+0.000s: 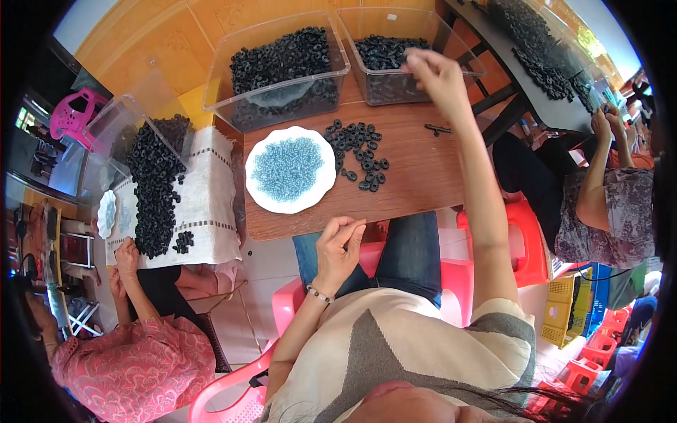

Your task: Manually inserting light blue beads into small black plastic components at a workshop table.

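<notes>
My right hand (436, 76) reaches over the near rim of the right clear bin (395, 72), which holds dark small parts. Its thumb and fingers are pinched; whether a part is between them is too small to tell. My left hand (337, 252) hangs at the table's front edge above my lap, fingers drawn together, with nothing I can make out in them. On the brown table (416, 173) lies a loose pile of black ring-shaped parts (367, 161). Left of it, a white scalloped plate (323, 190) holds many tiny clear bluish pieces (285, 169).
A left clear bin (282, 106) full of black rings stands at the table's back. A small dark tool (437, 129) lies on the right. One co-worker (141, 352) sits at left by a cloth-covered table (211, 190); another person (599, 204) works at right near a red stool (522, 240).
</notes>
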Action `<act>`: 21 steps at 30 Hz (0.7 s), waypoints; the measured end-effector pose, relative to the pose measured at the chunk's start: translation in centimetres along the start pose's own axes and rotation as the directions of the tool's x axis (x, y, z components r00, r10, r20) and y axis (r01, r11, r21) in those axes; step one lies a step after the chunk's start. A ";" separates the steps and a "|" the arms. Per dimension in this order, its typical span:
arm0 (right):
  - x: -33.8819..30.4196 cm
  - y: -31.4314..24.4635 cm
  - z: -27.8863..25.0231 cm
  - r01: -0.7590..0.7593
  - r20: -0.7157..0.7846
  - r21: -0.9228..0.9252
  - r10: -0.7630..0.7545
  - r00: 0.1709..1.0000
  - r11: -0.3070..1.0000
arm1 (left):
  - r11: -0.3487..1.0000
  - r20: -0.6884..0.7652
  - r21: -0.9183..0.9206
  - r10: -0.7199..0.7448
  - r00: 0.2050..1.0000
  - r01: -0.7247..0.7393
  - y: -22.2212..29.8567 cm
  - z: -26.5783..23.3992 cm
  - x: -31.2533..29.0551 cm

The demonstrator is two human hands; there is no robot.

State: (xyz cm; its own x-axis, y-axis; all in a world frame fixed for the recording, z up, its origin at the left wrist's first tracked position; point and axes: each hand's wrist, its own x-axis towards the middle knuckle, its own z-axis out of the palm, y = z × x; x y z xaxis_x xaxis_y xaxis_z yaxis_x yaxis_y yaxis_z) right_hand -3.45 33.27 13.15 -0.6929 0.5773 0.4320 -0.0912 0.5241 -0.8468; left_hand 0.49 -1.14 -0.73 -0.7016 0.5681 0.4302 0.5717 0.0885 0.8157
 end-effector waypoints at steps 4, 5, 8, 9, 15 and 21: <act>3.6 1.3 0.0 0.021 -0.093 -0.176 -0.038 0.995 0.984 | 1.000 -0.030 -0.016 0.020 0.999 -0.020 -0.5 0.3 -0.1; 2.6 1.5 0.0 0.073 -0.080 -0.168 -0.087 0.993 0.983 | 1.000 -0.032 -0.017 0.016 0.999 -0.017 -0.6 0.3 0.0; -2.0 1.3 1.5 0.137 0.079 -0.150 -0.127 0.989 0.979 | 1.000 -0.028 -0.019 -0.015 0.999 0.014 -1.1 0.0 -0.2; -4.0 1.1 2.2 0.166 0.157 -0.142 -0.144 0.977 0.976 | 1.000 -0.025 -0.011 -0.010 1.000 0.009 -1.1 -0.1 0.0; -11.2 3.3 4.8 0.375 0.522 -0.321 -0.168 0.836 0.870 | 1.000 -0.016 -0.005 -0.013 1.000 0.013 -1.1 0.1 0.3; -12.1 4.2 6.1 0.308 0.541 -0.381 -0.060 0.839 0.872 | 1.000 0.000 -0.003 -0.028 1.000 0.028 -1.0 -0.1 0.1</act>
